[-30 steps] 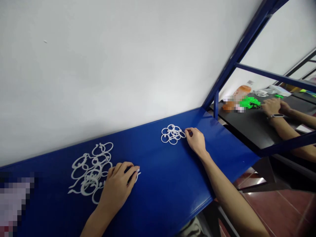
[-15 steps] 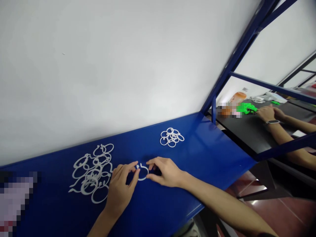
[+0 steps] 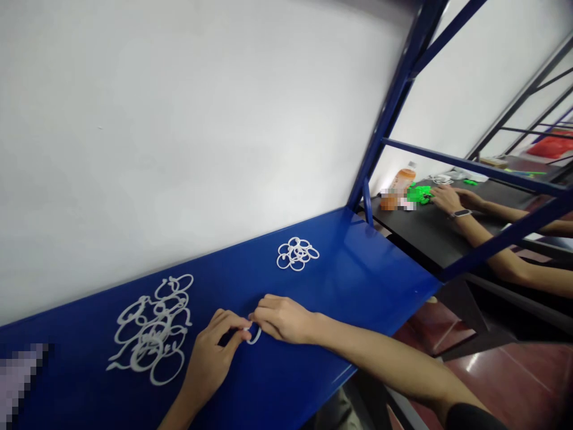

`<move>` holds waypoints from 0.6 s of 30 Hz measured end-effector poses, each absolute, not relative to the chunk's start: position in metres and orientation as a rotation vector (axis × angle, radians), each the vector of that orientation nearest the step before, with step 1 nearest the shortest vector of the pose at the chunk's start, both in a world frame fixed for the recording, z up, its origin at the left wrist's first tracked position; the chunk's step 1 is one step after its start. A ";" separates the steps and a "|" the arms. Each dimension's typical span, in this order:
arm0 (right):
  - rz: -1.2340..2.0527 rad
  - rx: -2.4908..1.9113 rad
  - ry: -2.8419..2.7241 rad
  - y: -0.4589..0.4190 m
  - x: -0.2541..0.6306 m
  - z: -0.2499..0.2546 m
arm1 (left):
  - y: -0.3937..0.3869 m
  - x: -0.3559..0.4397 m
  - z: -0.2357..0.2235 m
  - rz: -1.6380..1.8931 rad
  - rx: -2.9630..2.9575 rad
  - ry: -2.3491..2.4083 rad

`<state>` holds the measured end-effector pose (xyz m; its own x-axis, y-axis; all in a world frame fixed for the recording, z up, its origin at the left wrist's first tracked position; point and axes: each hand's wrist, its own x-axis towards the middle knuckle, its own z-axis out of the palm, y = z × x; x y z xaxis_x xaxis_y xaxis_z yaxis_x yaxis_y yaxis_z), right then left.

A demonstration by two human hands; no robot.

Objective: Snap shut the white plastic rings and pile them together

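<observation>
Toward the left end of the blue worktop, a pile of white rings is lying overlapped; the left hand, hovering just beside it, is risking a snag. Both hands, fingertips almost together, are pinching one white ring between back and front edges; uneven bending could spring it loose from the right hand. Toward the back right corner, a smaller cluster is resting apart.

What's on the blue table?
Large pile and small pile of white rings, blurred item at left. Left hand and right hand hold a ring; fingers cover part of it. Hands hide the table beneath.
</observation>
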<state>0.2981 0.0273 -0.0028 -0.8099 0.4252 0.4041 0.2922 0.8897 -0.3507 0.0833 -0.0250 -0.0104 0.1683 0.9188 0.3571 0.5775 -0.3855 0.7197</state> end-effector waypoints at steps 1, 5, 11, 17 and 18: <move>0.328 -0.504 -2.603 0.028 0.299 -0.003 | -0.025 0.084 -0.011 1.095 2.064 1.396; 0.197 -0.495 -2.691 0.028 0.302 -0.006 | -0.025 0.086 -0.012 1.105 2.149 1.374; 0.179 -0.666 -2.483 0.023 0.299 -0.004 | -0.010 0.068 -0.010 1.128 2.270 1.609; 0.246 -1.029 -2.037 0.060 0.343 0.007 | 0.001 0.029 0.000 1.071 2.376 2.104; 0.257 -1.154 -1.943 0.070 0.356 0.009 | 0.001 0.025 0.002 0.923 2.346 2.232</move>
<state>0.3561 0.0703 0.0086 -0.2231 0.8000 0.5569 0.6279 0.5550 -0.5457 0.0246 0.0008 0.0015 -0.0161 0.8506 0.5255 0.9733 -0.1071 0.2031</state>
